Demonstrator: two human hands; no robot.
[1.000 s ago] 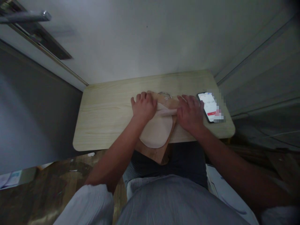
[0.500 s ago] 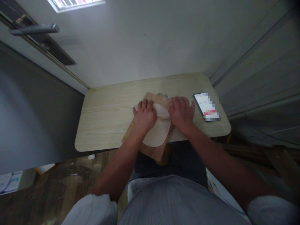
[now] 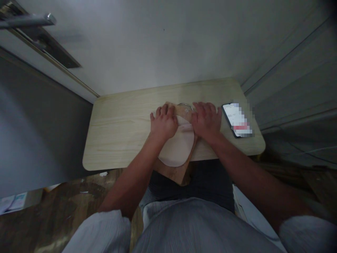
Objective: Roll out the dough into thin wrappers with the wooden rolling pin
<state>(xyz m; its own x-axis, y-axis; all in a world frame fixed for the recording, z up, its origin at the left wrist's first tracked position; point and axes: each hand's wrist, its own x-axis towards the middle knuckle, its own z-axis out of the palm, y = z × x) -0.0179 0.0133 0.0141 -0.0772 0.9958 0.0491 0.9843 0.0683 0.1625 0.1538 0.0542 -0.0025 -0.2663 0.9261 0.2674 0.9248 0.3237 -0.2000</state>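
Near the middle of the bench (image 3: 116,130), a pale, flat, rounded sheet (image 3: 177,149), probably dough, lies on a wooden board (image 3: 170,172) turned at an angle, with the board's near corner jutting past the bench edge over the lap. A light bar (image 3: 185,127), seemingly a rolling pin, crosses the far part of the sheet, seen only between the left hand (image 3: 163,122) and the right hand (image 3: 206,121). Both palms face down over its ends, fingers pointing forward; whether either grip wraps round the bar or merely presses on it, I cannot tell. To do the rolling well, press equally with both hands, since heavier weight on one side would likely leave the sheet thin there. Straight, light strokes should suit it better than hard pushes, easing off towards the rim so that the edge does not turn ragged. Because the board overhangs, pressure is safer over the part the bench supports; leaning on the near corner could tip it. The phone (image 3: 231,113) lies near the right hand, so sideways swings deserve care.
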